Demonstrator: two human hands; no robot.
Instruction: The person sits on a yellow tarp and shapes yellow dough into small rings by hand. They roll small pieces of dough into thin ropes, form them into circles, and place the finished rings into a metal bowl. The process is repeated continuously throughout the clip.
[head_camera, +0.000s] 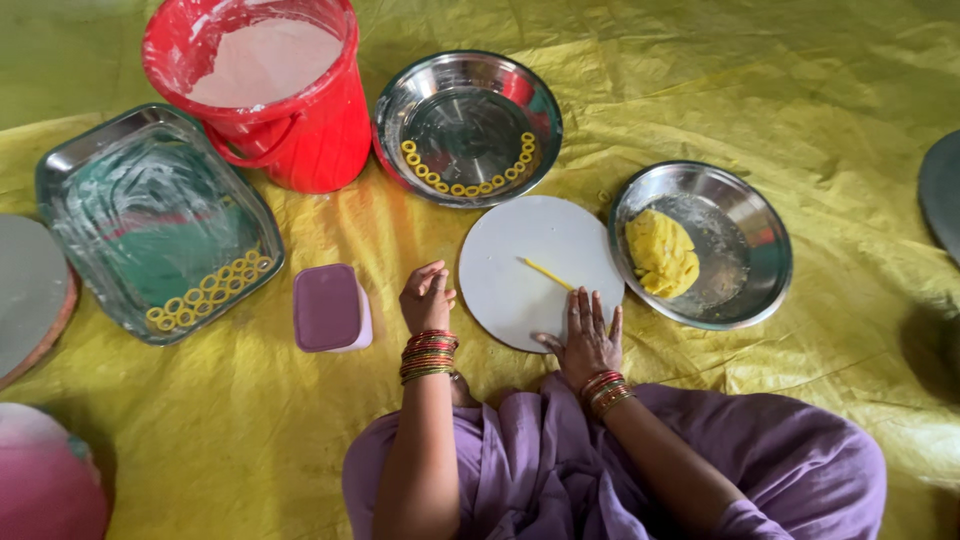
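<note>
we sit on a yellow sheet (700, 60) with a round white board (520, 255) just in front of our knees; on it lies a thin yellow dough strand (548, 273), its long axis running from far-left to near-right, the near end almost at the tips of our right hand (588, 335); that hand lies flat on the near edge of the board, fingers straight and close together, gripping nothing, and the strand sits just beyond them, slightly to the left; our left hand (427, 297) rests off the board's left rim, fingers loosely curled together, empty as far as we can tell, so the right is nearer the strand; right of the board a steel plate (745, 235) holds a yellow dough lump (660, 252); farther off, a steel bowl (468, 125) and a rectangular steel tray (150, 215) carry small dough rings (208, 290); a red bucket (275, 90) stands far left, a purple-lidded box (330, 308) near our left hand.
</note>
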